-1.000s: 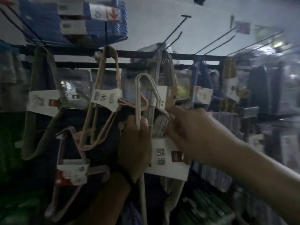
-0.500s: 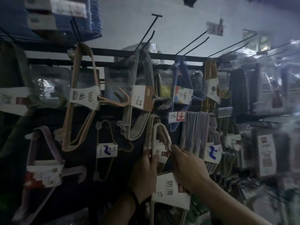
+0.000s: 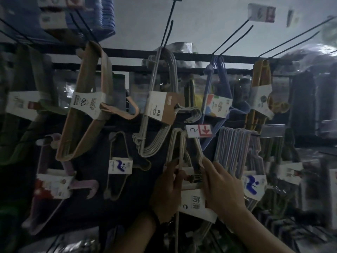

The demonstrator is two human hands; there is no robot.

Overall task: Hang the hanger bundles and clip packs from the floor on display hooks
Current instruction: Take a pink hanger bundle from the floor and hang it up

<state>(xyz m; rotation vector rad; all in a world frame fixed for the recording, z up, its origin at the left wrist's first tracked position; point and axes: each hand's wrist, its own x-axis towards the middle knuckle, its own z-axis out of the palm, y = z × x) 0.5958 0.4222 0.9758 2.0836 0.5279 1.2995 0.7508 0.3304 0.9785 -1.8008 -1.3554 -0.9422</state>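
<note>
I hold a bundle of white wire hangers with a white paper label low in the middle of the display. My left hand grips the bundle's left wires just below its looped top. My right hand pinches the right side of the loop and covers part of the label. The loop's top sits just under a small price tag with a red arrow. Whether the loop is over a hook is hidden in the dim light.
Hanger bundles crowd the rack: peach, grey wire, blue, yellow, pale striped, pink. Long black display hooks jut out from the top bar. Bagged goods fill the right side.
Both hands and the white bundle have dropped from the upper row to the lower middle row, right of the small tan hanger pack. The grip on the bundle is unchanged.
</note>
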